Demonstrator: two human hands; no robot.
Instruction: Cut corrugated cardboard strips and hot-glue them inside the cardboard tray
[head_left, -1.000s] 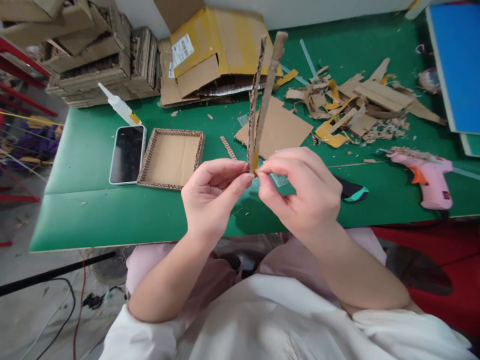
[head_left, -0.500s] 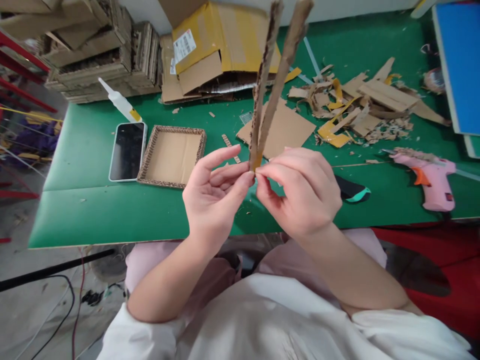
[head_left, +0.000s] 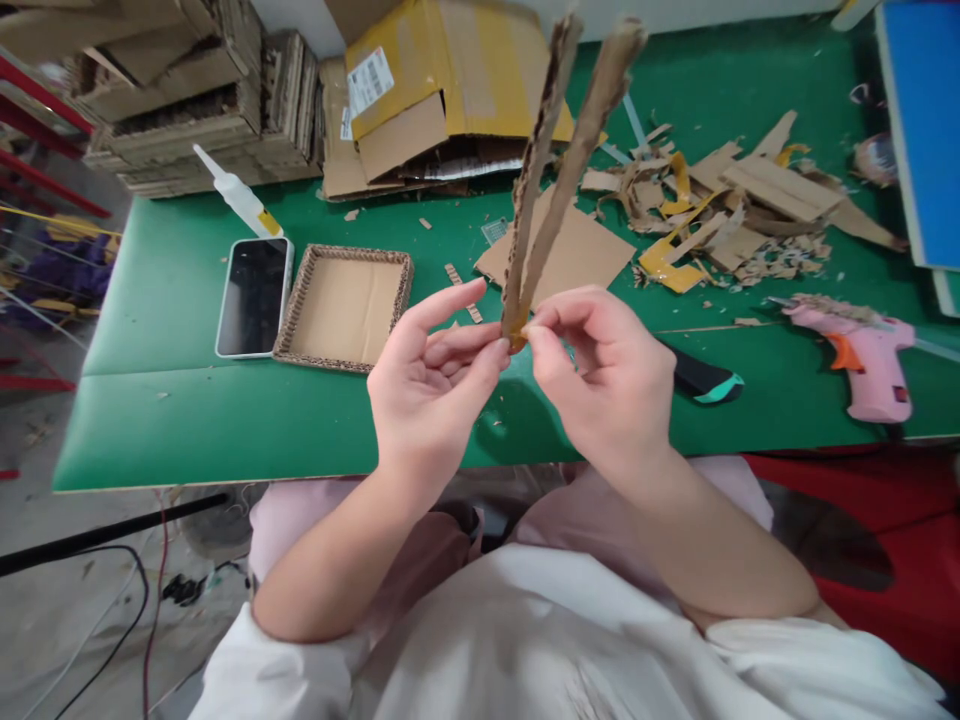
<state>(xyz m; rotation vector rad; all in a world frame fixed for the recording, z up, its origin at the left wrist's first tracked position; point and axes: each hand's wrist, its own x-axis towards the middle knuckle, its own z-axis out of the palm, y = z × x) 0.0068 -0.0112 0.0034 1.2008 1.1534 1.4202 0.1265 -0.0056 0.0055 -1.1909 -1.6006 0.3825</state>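
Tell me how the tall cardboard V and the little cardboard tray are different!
The cardboard V has two long, thin arms, but the cardboard tray is squarish with low walls. The left hand holds the cardboard V pointing up, while the cardboard tray lies flat on the green table. The cardboard V has yellow near its bottom; the cardboard tray looks brown. Both show wavy cardboard edges.

Tilts the strips [head_left: 535, 160] farther right and spreads their tops wider apart. Raises the index finger of the left hand [head_left: 431, 390]. Eases the right hand [head_left: 611, 375] slightly up and rightward.
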